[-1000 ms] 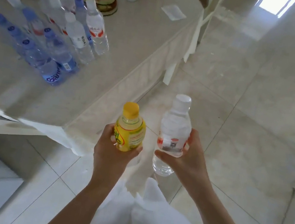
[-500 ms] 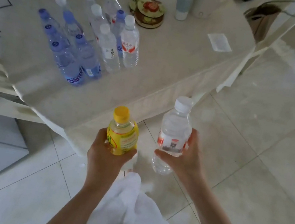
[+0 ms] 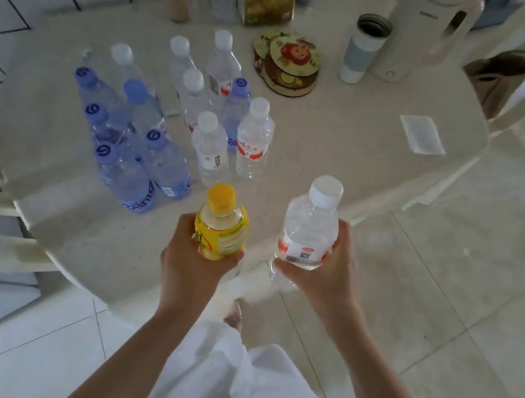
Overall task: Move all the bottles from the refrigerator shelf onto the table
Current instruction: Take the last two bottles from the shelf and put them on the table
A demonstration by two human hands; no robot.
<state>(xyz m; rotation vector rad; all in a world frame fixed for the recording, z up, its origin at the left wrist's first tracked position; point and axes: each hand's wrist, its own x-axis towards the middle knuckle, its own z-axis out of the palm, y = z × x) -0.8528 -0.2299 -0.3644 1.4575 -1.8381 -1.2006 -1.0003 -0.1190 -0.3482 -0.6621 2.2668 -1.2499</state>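
Left hand [image 3: 190, 256] gripping one yellow bottle [image 3: 221, 223], right hand [image 3: 325, 272] gripping one clear bottle [image 3: 309, 231], eleven bottles [image 3: 253, 138] standing on table [image 3: 332, 148]

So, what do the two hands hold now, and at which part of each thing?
The left hand grips the yellow bottle round its lower body. The right hand grips the clear water bottle round its labelled middle. Both caps are free.

My left hand [image 3: 195, 257] is covering the yellow bottle's [image 3: 221, 226] base, and my right hand [image 3: 322, 271] is hiding part of the clear bottle's [image 3: 310, 227] label. At twelve o'clock, the kettle's [image 3: 420, 34] top is running off the frame. Label print is blurring beyond reading.
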